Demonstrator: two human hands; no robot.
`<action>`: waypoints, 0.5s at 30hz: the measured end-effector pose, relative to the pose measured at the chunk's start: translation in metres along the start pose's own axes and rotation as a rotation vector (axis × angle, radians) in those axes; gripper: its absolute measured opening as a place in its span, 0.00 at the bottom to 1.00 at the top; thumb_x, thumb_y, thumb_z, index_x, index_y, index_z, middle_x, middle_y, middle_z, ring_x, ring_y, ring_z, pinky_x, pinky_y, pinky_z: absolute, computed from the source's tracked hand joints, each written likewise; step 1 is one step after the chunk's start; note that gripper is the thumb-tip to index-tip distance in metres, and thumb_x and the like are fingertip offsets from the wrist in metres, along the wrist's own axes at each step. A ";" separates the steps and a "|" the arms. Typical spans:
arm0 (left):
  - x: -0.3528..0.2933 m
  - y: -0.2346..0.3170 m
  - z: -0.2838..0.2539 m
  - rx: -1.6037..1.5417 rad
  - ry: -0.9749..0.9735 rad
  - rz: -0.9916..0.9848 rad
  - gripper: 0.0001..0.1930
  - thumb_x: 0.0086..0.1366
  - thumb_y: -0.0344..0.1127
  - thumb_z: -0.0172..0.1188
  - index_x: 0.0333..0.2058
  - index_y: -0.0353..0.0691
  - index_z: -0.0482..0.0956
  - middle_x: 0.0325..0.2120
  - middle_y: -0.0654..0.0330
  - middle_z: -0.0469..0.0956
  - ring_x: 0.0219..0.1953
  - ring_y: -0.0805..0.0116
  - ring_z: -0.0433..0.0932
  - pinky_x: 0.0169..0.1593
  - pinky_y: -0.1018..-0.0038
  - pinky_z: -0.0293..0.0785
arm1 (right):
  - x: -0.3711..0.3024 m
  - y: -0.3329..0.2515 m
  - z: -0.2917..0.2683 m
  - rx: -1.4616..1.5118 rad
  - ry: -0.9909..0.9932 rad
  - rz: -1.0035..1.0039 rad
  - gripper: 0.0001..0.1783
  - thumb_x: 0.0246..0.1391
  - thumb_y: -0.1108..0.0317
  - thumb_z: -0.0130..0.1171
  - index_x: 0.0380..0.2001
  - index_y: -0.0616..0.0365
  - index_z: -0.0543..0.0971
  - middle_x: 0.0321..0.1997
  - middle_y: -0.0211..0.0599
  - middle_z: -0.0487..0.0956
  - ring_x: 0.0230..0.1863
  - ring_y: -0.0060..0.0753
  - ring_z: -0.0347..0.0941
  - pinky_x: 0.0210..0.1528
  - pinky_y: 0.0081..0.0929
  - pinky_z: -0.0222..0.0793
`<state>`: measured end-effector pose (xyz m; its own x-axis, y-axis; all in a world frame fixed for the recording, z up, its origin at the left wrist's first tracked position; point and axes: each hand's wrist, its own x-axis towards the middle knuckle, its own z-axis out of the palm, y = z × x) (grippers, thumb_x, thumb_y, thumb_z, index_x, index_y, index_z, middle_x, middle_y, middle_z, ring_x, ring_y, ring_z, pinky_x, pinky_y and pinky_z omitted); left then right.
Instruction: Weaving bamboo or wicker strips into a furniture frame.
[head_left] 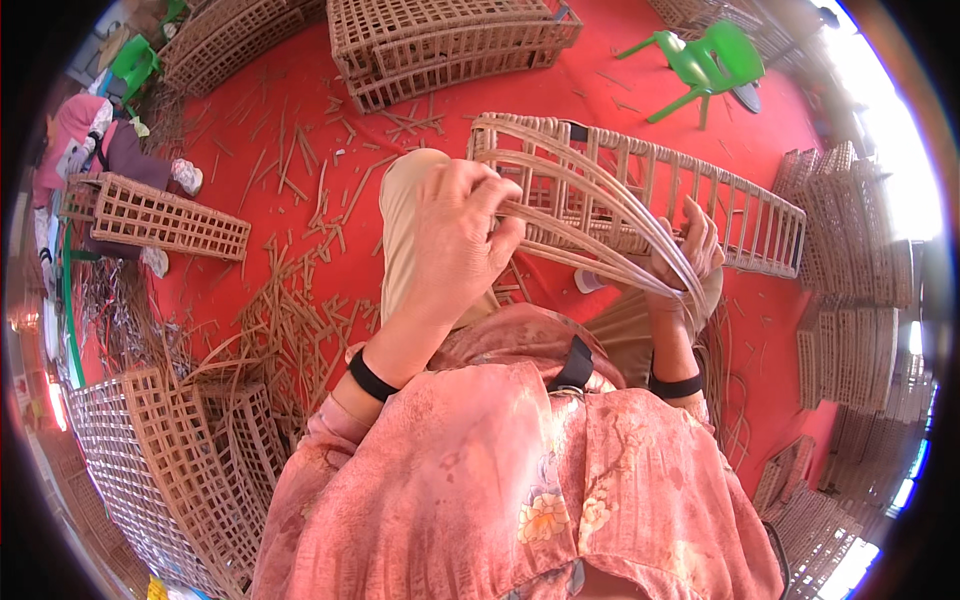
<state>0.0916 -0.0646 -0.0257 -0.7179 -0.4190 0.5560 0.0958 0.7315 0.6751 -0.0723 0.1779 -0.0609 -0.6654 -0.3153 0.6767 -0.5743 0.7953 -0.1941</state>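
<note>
A red floor covering (pixel 800 120) spreads under everything. On it, at the top, woven baskets are piled in a stack (pixel 450 45); what lies inside them is hidden. At lower left stands a lattice basket (pixel 155 450), with more latticework just beside or within it – which, I cannot tell. The long open-slatted woven frame (pixel 662 153) lies slanting before the person, by the knees, red showing through its gaps. A narrower woven basket (pixel 170 217) sits near a co-worker (pixel 140 150) at left. The left hand (pixel 460 225) is closed, fingers curled, on pale strands (pixel 635 212) arching over the frame. The right hand (pixel 685 250) is half-curled where the strands gather – how firmly it grips them, I cannot tell. Short cut pieces (pixel 300 285) litter the floor.
</note>
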 end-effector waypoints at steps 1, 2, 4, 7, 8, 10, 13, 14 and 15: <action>0.005 0.001 -0.003 0.184 -0.077 0.126 0.13 0.52 0.27 0.68 0.38 0.41 0.82 0.42 0.57 0.75 0.47 0.55 0.73 0.52 0.63 0.69 | 0.001 -0.003 -0.002 -0.023 0.012 -0.056 0.24 0.57 0.61 0.62 0.57 0.52 0.74 0.51 0.39 0.77 0.52 0.42 0.73 0.58 0.42 0.61; 0.010 0.004 -0.003 0.146 0.011 0.194 0.10 0.49 0.24 0.67 0.32 0.42 0.81 0.35 0.60 0.76 0.41 0.57 0.74 0.48 0.63 0.69 | 0.000 -0.001 -0.001 -0.038 -0.016 -0.048 0.25 0.57 0.61 0.63 0.57 0.52 0.74 0.52 0.40 0.77 0.56 0.43 0.72 0.59 0.41 0.61; 0.013 -0.009 -0.015 0.067 0.247 0.093 0.06 0.55 0.25 0.65 0.31 0.41 0.81 0.33 0.61 0.77 0.39 0.64 0.75 0.46 0.65 0.70 | 0.004 0.001 -0.008 -0.019 -0.070 -0.038 0.25 0.57 0.59 0.63 0.56 0.52 0.74 0.52 0.40 0.77 0.56 0.43 0.72 0.59 0.41 0.60; 0.003 -0.060 -0.058 -0.538 0.568 -0.389 0.15 0.71 0.44 0.57 0.30 0.40 0.80 0.37 0.62 0.80 0.39 0.71 0.77 0.46 0.73 0.72 | 0.000 0.014 0.002 0.039 -0.069 -0.046 0.26 0.57 0.56 0.63 0.57 0.52 0.74 0.51 0.38 0.77 0.55 0.41 0.72 0.58 0.41 0.60; -0.004 -0.069 -0.070 -0.691 0.668 -0.604 0.18 0.72 0.48 0.55 0.32 0.40 0.80 0.34 0.61 0.80 0.38 0.70 0.77 0.46 0.72 0.71 | 0.001 0.022 0.000 0.005 -0.043 -0.093 0.26 0.56 0.56 0.63 0.57 0.52 0.74 0.50 0.38 0.77 0.54 0.40 0.72 0.58 0.40 0.60; -0.038 -0.106 -0.085 -0.695 0.738 -0.781 0.18 0.74 0.50 0.53 0.35 0.40 0.79 0.28 0.62 0.78 0.34 0.72 0.76 0.43 0.72 0.70 | 0.002 0.017 -0.004 0.019 -0.067 -0.085 0.27 0.56 0.56 0.63 0.57 0.51 0.75 0.50 0.36 0.78 0.52 0.38 0.73 0.56 0.39 0.60; -0.110 -0.136 -0.066 -0.577 0.584 -0.940 0.20 0.74 0.50 0.51 0.30 0.42 0.79 0.25 0.66 0.76 0.28 0.76 0.72 0.34 0.78 0.66 | 0.000 0.022 -0.002 0.068 -0.100 -0.041 0.30 0.55 0.47 0.63 0.56 0.51 0.75 0.52 0.39 0.78 0.57 0.43 0.72 0.59 0.43 0.58; -0.133 -0.140 -0.055 -0.586 0.493 -0.980 0.21 0.74 0.50 0.51 0.28 0.42 0.80 0.23 0.67 0.75 0.27 0.78 0.71 0.34 0.78 0.65 | 0.000 0.022 0.000 0.092 -0.102 -0.025 0.29 0.55 0.48 0.63 0.57 0.50 0.75 0.52 0.39 0.78 0.58 0.43 0.72 0.60 0.42 0.58; -0.154 -0.152 -0.037 -0.479 0.455 -1.140 0.21 0.74 0.50 0.51 0.29 0.41 0.82 0.21 0.68 0.74 0.26 0.79 0.70 0.33 0.80 0.63 | 0.000 0.021 0.000 0.098 -0.101 -0.018 0.29 0.55 0.48 0.63 0.57 0.50 0.75 0.52 0.39 0.78 0.58 0.43 0.72 0.60 0.42 0.58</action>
<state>0.2129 -0.1314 -0.1955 -0.2721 -0.8811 -0.3869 -0.1044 -0.3727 0.9221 -0.0841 0.1945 -0.0654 -0.6965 -0.3835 0.6065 -0.6270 0.7364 -0.2543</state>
